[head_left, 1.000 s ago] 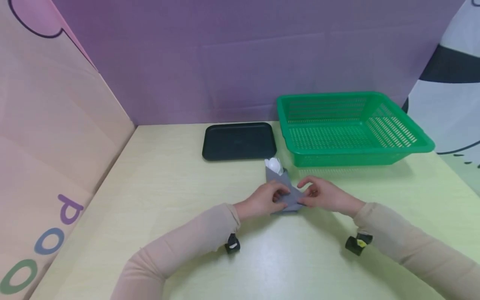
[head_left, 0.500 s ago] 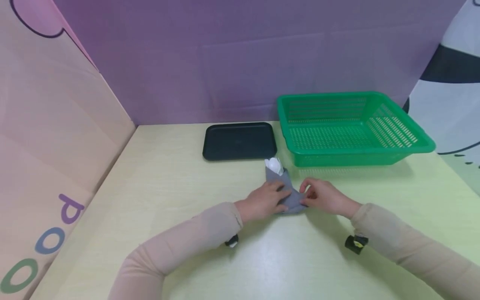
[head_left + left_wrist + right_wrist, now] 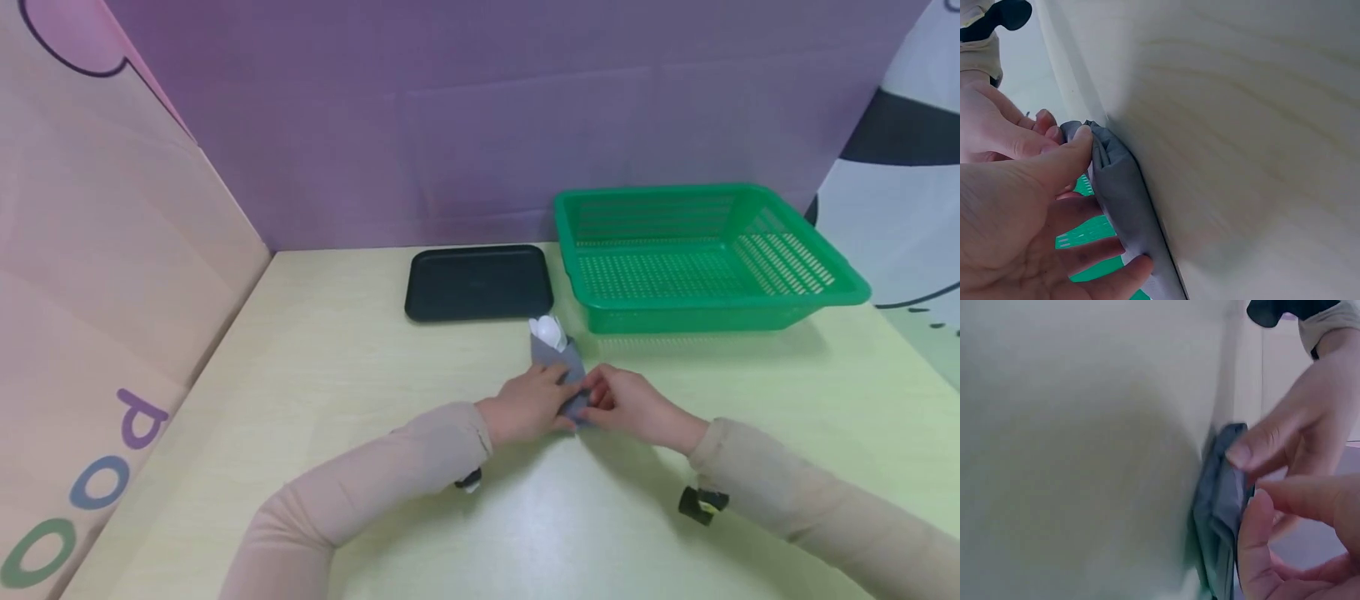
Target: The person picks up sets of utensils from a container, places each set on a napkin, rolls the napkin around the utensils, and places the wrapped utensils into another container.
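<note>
A grey cloth napkin (image 3: 553,353) lies folded into a narrow bundle on the table, with the white head of what looks like a plastic spoon (image 3: 550,331) and another white tip poking out of its far end. My left hand (image 3: 525,406) presses on the bundle from the left, fingers spread and fairly straight, thumb at the near end. From the right, my right hand (image 3: 628,408) pinches the napkin's edge between thumb and forefinger. In the left wrist view, the gathered grey cloth (image 3: 1122,194) shows folds under the thumb. The spoon's handle is hidden inside.
Behind the bundle lies a black tray (image 3: 478,285). A green plastic basket (image 3: 723,317) stands at the back right. A purple backdrop (image 3: 480,125) rises behind the table (image 3: 360,350), and a printed panel (image 3: 112,250) borders the left side.
The right hand has moved left, bringing the napkin's right-hand flap in against the bundle, which looks narrower. The left hand has flattened its fingers over the cloth. Tray and basket are unchanged.
</note>
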`<state>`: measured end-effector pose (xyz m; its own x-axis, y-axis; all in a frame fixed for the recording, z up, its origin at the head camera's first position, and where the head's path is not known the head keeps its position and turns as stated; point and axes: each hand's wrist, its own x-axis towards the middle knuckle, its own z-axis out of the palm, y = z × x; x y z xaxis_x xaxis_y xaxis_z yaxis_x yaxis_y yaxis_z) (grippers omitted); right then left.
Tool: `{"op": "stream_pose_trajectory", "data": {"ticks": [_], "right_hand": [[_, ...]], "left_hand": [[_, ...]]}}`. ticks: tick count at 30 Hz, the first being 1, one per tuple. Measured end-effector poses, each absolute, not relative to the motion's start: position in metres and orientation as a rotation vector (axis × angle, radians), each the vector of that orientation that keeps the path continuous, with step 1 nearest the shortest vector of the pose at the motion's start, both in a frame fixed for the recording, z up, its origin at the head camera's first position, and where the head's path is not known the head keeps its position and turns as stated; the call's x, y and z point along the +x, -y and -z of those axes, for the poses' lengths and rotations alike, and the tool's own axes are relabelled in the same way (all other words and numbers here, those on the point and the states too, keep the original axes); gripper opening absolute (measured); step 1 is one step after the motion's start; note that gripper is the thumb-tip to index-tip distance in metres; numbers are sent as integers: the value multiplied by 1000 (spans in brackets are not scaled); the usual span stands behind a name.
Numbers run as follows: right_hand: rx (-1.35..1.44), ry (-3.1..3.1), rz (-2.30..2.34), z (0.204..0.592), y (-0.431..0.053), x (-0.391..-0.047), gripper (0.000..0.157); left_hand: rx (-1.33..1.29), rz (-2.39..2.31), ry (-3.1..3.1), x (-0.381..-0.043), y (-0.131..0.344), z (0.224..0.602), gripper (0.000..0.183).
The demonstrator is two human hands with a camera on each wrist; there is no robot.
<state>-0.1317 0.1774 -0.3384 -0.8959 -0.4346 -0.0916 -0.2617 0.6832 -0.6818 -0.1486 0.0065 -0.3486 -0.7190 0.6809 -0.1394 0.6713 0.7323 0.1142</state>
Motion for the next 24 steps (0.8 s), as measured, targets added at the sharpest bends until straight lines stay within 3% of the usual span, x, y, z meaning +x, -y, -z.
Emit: {"op": "stream_pose_trajectory", "data": {"ticks": [16, 24], "right_hand": [[-343, -2628, 999, 352, -170, -137, 42], [-315, -2606, 1004, 352, -172, -137, 44]], "left_hand": [[1081, -249, -2737, -151, -1, 348, 65], [737, -726, -2646, -156, 14, 344, 74]]}}
